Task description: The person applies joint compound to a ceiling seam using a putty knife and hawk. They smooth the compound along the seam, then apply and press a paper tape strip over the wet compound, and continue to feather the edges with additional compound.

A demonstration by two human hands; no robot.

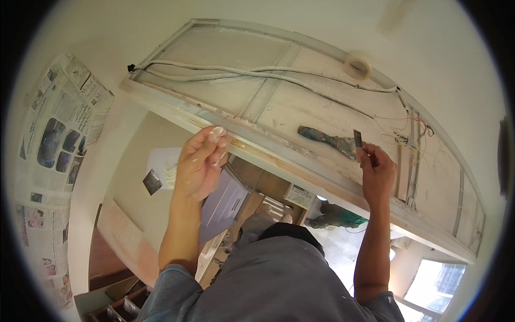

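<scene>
My left hand point(201, 163) is raised just on my side of a long pale ledge edge point(252, 150). Its fingertips are pressed together and smeared with white paste; whether they hold a lump of it I cannot tell. Over the ledge, the fingers of my right hand point(379, 173) pinch a small flat scraper-like piece point(358, 140), dark at its upper end and paler below. Close to its left lies a putty knife point(319, 134) with a dark, stained handle, its blade smeared and pointing toward my right hand.
Pale cables point(230, 71) run along the dusty recessed top point(300, 107), ending near thin loose wires point(407, 129). A roll of tape point(358, 65) rests at its far rim. Newspaper point(64, 139) covers the left wall. Far below are a grey-purple panel point(228, 201) and a dark square point(152, 182).
</scene>
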